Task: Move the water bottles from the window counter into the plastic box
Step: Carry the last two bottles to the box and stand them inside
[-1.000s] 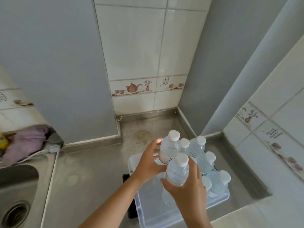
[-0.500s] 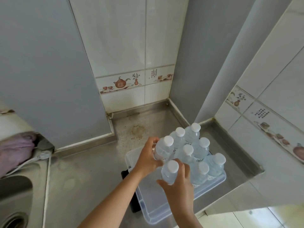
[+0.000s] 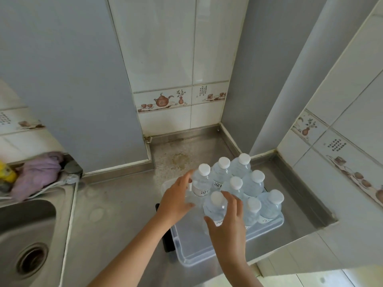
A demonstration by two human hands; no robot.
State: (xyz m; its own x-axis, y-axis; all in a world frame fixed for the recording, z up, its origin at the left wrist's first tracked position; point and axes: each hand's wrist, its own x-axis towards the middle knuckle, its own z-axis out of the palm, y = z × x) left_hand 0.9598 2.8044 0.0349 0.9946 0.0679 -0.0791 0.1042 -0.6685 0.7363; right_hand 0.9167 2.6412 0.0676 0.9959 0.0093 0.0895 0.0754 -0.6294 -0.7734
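A clear plastic box [image 3: 207, 258] sits on the steel counter [image 3: 116, 204] in the corner. Several clear water bottles with white caps [image 3: 251, 184] stand packed in its far half. My left hand [image 3: 176, 201] rests its loosely straight fingers against the left side of the back-left bottle [image 3: 201, 183], which stands in the box. My right hand [image 3: 228, 226] is cupped round the nearest bottle [image 3: 215, 208], thumb on its left and fingers on its right. The near half of the box holds nothing.
A steel sink [image 3: 24, 235] lies at the left, with a purple cloth [image 3: 35, 172] and a yellow item [image 3: 6, 172] on the ledge behind it. A black object [image 3: 166, 241] lies against the box's left side. Tiled walls close the corner; a tiled ledge [image 3: 342, 214] juts in at right.
Both hands have lowered their bottles into the box beside the others. My left hand's fingers have loosened from its bottle. The view has dropped closer.
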